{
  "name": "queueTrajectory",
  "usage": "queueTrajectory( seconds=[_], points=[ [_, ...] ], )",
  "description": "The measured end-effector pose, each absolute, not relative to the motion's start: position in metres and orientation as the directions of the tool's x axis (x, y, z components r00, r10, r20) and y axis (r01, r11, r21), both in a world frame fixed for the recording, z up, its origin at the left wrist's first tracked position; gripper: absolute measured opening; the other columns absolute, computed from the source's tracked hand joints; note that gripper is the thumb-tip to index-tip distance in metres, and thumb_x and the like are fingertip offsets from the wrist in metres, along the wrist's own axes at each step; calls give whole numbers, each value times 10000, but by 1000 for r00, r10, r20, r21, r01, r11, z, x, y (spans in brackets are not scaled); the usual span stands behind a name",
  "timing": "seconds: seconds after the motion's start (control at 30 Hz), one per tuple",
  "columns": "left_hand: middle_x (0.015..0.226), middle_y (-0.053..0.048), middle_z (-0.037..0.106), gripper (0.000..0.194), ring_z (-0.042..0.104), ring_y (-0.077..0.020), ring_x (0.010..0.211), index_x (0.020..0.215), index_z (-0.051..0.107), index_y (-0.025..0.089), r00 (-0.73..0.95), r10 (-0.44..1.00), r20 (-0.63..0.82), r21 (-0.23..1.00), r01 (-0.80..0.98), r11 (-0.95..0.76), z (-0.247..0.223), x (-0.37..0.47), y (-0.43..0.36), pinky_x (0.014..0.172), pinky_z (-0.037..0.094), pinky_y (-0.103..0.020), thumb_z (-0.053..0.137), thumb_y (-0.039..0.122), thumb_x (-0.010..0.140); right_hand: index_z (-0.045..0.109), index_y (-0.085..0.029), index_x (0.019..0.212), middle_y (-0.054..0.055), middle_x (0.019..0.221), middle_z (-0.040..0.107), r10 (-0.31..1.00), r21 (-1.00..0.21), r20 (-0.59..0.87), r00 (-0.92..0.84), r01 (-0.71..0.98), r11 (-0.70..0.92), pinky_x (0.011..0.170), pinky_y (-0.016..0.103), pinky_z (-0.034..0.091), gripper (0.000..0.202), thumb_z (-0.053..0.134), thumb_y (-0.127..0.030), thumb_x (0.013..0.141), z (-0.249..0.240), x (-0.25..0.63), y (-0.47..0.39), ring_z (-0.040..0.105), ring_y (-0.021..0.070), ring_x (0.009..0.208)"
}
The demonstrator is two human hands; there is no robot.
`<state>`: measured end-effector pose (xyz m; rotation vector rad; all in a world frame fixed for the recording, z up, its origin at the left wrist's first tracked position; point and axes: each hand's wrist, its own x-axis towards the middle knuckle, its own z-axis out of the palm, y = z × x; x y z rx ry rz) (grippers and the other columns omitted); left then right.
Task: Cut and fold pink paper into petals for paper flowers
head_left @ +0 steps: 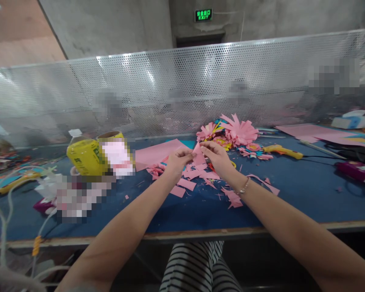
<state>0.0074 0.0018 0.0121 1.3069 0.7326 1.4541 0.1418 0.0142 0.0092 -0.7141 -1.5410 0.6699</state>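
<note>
A small folded piece of pink paper [198,155] is held up between my two hands, its pointed tip upward. My left hand [180,159] pinches its left edge with thumb and fingers. On the other side, my right hand [215,156] grips the upper right of the same piece. Beneath them lie pink paper scraps [187,184], some rectangular and some in thin slivers. Part of a yellow-handled tool [233,164] shows by my right hand, mostly hidden. Just behind, pink paper flowers [239,132] are heaped with yellow and blue ones.
A yellow-labelled bottle [86,156] and a yellow roll [117,152] stand at left. Pink sheets [158,153] lie behind my left hand. A yellow glue gun [282,151] with a black cord rests at right, near a purple box [357,172]. A perforated metal screen [158,87] closes the back.
</note>
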Motion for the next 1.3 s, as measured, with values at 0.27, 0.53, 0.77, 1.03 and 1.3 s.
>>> queueTrajectory(
  seconds=[0.27, 0.53, 0.77, 1.03, 1.3],
  points=[
    [546, 12, 572, 170, 507, -66, 526, 588, 610, 120, 122, 958, 258, 928, -307, -211, 11, 12, -1, 569, 412, -227, 699, 197, 466, 546, -159, 718, 4, 694, 547, 773, -771, 602, -199, 105, 628, 630, 250, 405, 154, 534, -308, 679, 12, 140, 9, 494, 108, 651],
    [562, 14, 574, 160, 512, -67, 547, 613, 620, 128, 145, 955, 260, 927, -313, -205, 3, 11, 5, 567, 409, -222, 696, 177, 481, 540, -145, 667, -13, 616, 502, 785, -779, 595, -172, 116, 616, 566, 238, 382, 151, 550, -295, 662, 9, 142, 13, 454, 91, 576],
    [556, 15, 572, 157, 511, -69, 536, 558, 600, 125, 160, 958, 236, 932, -316, -177, 3, 10, 6, 566, 416, -231, 710, 186, 463, 515, -155, 583, -29, 558, 467, 805, -795, 578, -131, 132, 592, 516, 227, 355, 186, 580, -324, 624, 9, 142, 17, 413, 81, 522],
    [534, 9, 555, 184, 498, -66, 501, 584, 611, 108, 217, 962, 165, 965, -238, -112, 7, 9, 3, 554, 407, -243, 713, 187, 454, 471, -163, 526, -41, 505, 398, 824, -815, 558, -103, 120, 567, 460, 220, 289, 264, 575, -381, 633, 6, 145, 21, 348, 69, 475],
    [518, 7, 553, 187, 498, -68, 483, 579, 605, 106, 222, 965, 139, 976, -195, -96, 7, 10, 2, 529, 405, -240, 711, 192, 451, 326, -180, 460, -70, 424, 267, 875, -878, 476, -87, -109, 467, 373, 216, 216, 382, 565, -414, 643, 5, 145, 17, 251, 48, 369]
  ],
)
